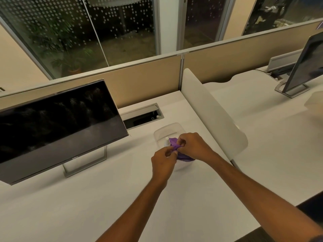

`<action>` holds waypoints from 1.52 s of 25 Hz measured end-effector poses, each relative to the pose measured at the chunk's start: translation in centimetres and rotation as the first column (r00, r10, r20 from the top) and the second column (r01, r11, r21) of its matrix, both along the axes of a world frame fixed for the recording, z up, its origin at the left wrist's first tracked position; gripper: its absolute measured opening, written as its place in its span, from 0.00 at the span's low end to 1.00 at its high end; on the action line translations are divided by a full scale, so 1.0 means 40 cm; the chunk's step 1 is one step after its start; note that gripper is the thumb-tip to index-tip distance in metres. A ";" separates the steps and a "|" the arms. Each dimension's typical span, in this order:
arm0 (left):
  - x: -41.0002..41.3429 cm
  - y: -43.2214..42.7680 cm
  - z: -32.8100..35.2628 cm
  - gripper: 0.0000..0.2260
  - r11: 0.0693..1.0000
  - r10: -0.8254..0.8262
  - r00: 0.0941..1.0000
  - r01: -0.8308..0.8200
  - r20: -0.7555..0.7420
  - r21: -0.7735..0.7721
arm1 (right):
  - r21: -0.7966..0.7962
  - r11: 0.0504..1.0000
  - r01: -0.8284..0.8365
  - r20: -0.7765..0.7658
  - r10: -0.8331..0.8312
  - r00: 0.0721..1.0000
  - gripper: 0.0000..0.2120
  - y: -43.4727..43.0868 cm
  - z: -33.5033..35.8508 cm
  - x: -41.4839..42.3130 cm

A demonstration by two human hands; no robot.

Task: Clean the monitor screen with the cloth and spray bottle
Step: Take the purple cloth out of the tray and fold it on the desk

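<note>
Monitor (57, 123) at the desk's (87, 198) left side, dark screen smeared, tilted back on its stand. Right of it, clear plastic bin (167, 131) holds white spray bottle (167, 141) and purple cloth (174, 145). Left hand (163, 163) and right hand (190, 145) both pinch the cloth, fingertips meeting over the bin.

Both the left hand (163, 158) and right hand (189, 145) pinch a purple cloth (173, 143) over a clear container (167, 131) beside the monitor (57, 123).

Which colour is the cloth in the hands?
Purple. The cloth shows best in the head view, the only one.
</note>
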State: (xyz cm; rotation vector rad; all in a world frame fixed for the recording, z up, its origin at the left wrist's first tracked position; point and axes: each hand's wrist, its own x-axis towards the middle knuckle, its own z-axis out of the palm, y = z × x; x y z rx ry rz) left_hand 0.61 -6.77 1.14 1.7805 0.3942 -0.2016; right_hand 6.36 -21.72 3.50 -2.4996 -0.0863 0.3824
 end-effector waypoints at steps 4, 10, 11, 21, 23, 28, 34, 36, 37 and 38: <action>-0.055 0.027 0.043 0.09 0.962 0.110 0.991 -0.127 -0.081 -0.243 | 0.036 0.999 -0.031 0.046 0.030 0.998 0.06 0.026 0.009 -0.090; -0.155 0.097 0.076 0.13 0.943 0.071 0.991 -0.103 -0.109 -0.315 | -0.164 0.961 -0.223 0.250 0.259 0.933 0.24 0.081 -0.004 -0.262; -0.170 0.110 0.075 0.13 0.945 0.062 0.991 -0.096 -0.118 -0.311 | -0.261 0.941 -0.217 0.308 0.294 0.905 0.27 0.095 -0.013 -0.286; -0.245 0.312 -0.020 0.13 0.910 0.059 0.903 -0.224 -0.425 -0.349 | -0.366 0.899 -0.242 0.584 0.424 0.692 0.23 0.170 0.034 -0.394; -0.258 0.361 -0.039 0.16 0.854 0.036 0.874 -0.279 -0.485 -0.439 | -0.359 0.895 -0.266 0.612 0.440 0.657 0.21 0.191 0.081 -0.407; -0.291 0.473 -0.068 0.30 0.742 -0.093 0.823 -0.318 -0.560 -0.590 | -0.320 0.864 -0.388 0.697 0.492 0.521 0.11 0.275 0.166 -0.441; -0.366 0.639 -0.056 0.24 0.652 -0.062 0.860 -0.349 -0.506 -0.673 | -0.285 0.746 -0.602 0.716 0.583 0.383 0.14 0.390 0.157 -0.476; -0.389 0.708 -0.057 0.20 0.744 -0.012 0.905 -0.276 -0.425 -0.609 | -0.281 0.726 -0.627 0.708 0.598 0.376 0.16 0.417 0.131 -0.480; -0.399 0.743 -0.059 0.17 0.778 0.014 0.922 -0.254 -0.388 -0.575 | -0.279 0.717 -0.639 0.704 0.605 0.372 0.17 0.431 0.114 -0.480; -0.407 0.775 -0.063 0.14 0.807 0.060 0.931 -0.257 -0.360 -0.531 | -0.281 0.709 -0.647 0.698 0.614 0.370 0.17 0.444 0.094 -0.480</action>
